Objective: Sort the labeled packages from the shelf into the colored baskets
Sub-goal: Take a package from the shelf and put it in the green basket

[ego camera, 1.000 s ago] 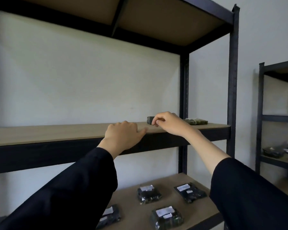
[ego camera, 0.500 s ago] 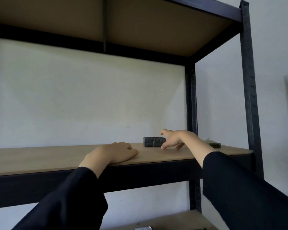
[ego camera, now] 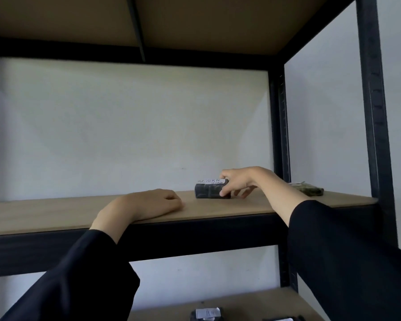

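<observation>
A white wall backs a dark metal rack with wooden boards; the middle shelf crosses the view from edge to edge and serves here as the landmark. On the shelf, towards its right half and set back from the front edge, lies a dark wrapped package with a white label on its top face; the writing on the label is too blurred to read. The right hand reaches in from the right and grips the right end of this package, thumb on the top by the label and fingers curled round its front and end. The left hand rests palm down on the shelf just left of the package, apart from it, its fingers loosely bent and holding nothing. Both forearms wear black sleeves. At the far right end of the shelf, behind the right forearm, lies a second, greenish package. Below the shelf, on the lower board, the top of another labelled package shows at the bottom edge
</observation>
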